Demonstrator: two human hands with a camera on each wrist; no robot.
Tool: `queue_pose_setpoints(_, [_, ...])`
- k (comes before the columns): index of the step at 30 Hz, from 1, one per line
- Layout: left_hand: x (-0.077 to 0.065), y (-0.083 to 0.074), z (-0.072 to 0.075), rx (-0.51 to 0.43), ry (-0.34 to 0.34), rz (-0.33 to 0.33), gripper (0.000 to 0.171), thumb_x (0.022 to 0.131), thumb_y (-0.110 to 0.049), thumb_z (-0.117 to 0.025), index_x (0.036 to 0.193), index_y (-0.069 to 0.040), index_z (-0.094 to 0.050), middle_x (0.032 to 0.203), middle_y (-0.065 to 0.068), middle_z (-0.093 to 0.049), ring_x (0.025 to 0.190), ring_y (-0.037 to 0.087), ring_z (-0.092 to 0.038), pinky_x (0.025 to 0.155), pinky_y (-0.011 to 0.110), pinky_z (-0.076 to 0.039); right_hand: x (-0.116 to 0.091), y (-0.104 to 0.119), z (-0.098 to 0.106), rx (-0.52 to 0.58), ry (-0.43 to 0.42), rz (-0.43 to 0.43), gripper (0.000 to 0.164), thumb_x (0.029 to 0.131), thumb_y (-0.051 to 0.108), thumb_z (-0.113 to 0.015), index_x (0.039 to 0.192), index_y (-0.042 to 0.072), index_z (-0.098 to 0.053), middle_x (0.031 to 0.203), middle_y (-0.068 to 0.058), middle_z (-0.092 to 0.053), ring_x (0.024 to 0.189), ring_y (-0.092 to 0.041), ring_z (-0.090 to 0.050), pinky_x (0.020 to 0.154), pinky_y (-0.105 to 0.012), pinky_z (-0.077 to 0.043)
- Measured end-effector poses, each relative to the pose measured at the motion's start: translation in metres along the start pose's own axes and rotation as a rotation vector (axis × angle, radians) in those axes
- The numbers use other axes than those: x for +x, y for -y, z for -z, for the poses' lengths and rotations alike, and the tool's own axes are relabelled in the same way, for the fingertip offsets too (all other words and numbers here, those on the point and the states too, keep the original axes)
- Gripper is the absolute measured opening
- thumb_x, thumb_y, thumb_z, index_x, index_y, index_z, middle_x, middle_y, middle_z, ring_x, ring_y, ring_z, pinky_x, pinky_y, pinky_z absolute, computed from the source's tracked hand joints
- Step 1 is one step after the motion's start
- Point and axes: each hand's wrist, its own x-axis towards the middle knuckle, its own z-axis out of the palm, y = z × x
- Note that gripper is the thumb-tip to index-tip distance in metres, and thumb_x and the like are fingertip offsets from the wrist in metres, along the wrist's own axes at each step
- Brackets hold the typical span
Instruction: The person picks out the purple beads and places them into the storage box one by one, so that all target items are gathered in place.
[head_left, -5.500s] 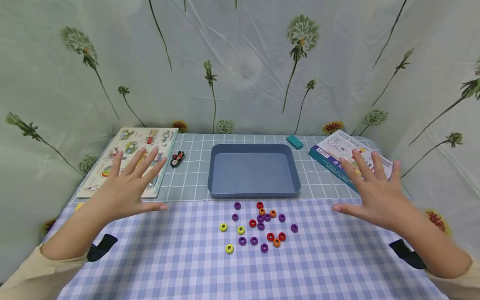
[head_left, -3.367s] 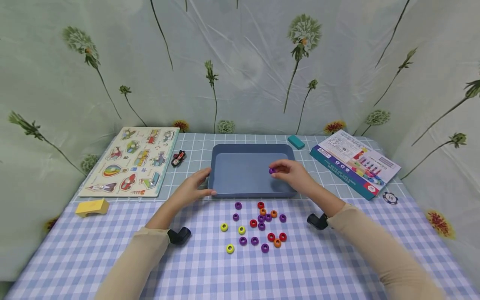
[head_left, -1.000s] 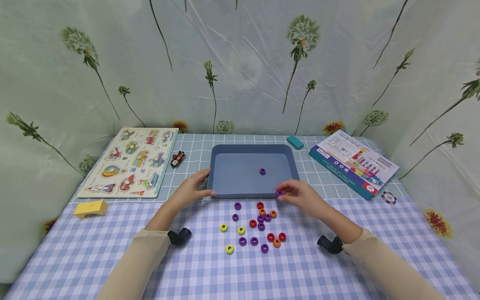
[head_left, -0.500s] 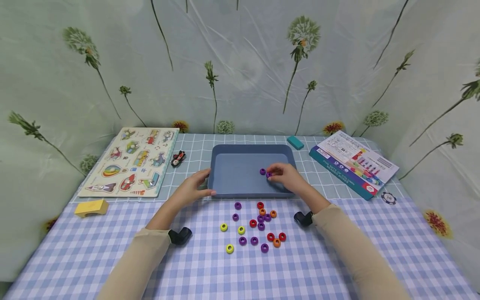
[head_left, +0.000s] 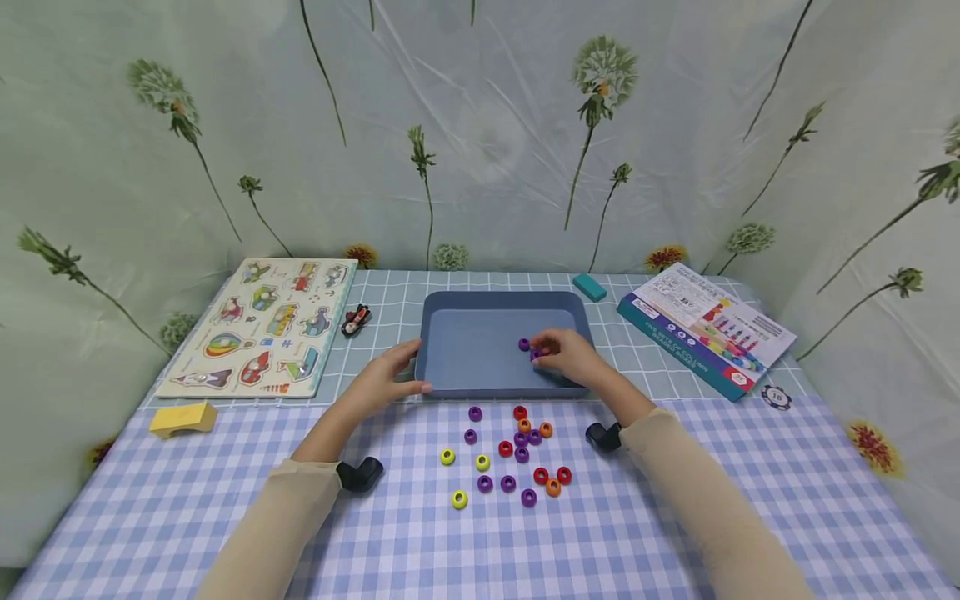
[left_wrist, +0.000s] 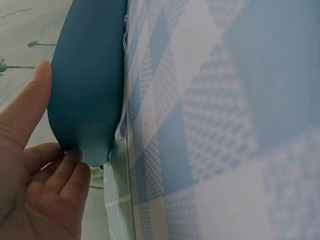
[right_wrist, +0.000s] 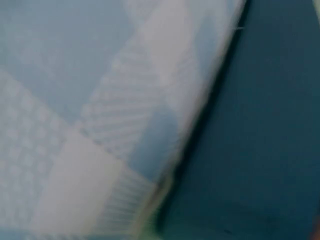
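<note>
A blue-grey rectangular tray [head_left: 467, 346] stands mid-table. My left hand [head_left: 378, 383] holds its left front corner; in the left wrist view the thumb presses the tray's side [left_wrist: 87, 75] and the fingers [left_wrist: 65, 172] curl at the corner. Inside the tray's right half, my right hand [head_left: 576, 358] pinches a purple bead [head_left: 535, 355] low over the floor. Right beside it sits another purple bead [head_left: 523, 344]. The right wrist view shows mainly the tray's dark side [right_wrist: 250, 130], with the hand almost wholly out of frame.
Several purple, red, orange and yellow beads [head_left: 482, 462] lie scattered before the tray. Left are a puzzle board [head_left: 258, 333], a yellow block [head_left: 183, 418] and a small dark toy [head_left: 356, 320]. Right are a teal block [head_left: 589, 287], a boxed set [head_left: 705, 329] and a round chip [head_left: 776, 397].
Both hands came down from spread above the table; the left took hold of the tray. The right hand set one purple bead in the tray, then brought a second from the cloth beside it.
</note>
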Motion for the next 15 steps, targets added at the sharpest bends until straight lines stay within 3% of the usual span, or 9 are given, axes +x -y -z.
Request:
queue_pose_setpoints(8, [0.001,0.001,-0.001,0.014,-0.002,0.004,0.086,0.063,-0.043,-0.063,0.130,-0.004,-0.025,0.132,0.012,-0.025,0.116,0.025,-0.029,0.094,0.031,-0.029,-0.037,0.017,0.005,0.118,-0.029,0.202,0.038,0.073,0.022,-0.063,0.104,0.003,-0.052,0.102,-0.011,-0.053,0.093,-0.022,-0.049,0.083,-0.035,-0.041])
queue_pose_setpoints(15, [0.001,0.001,-0.001,0.014,-0.005,0.015,0.087,0.062,-0.046,-0.063,0.130,-0.004,-0.026,0.132,0.011,-0.025,0.116,0.024,-0.029,0.093,0.031,-0.029,-0.074,0.017,-0.009,0.177,0.060,0.273,0.038,0.071,0.017,-0.065,0.104,0.003,-0.052,0.102,-0.012,-0.053,0.094,-0.024,-0.049,0.083,-0.039,-0.040])
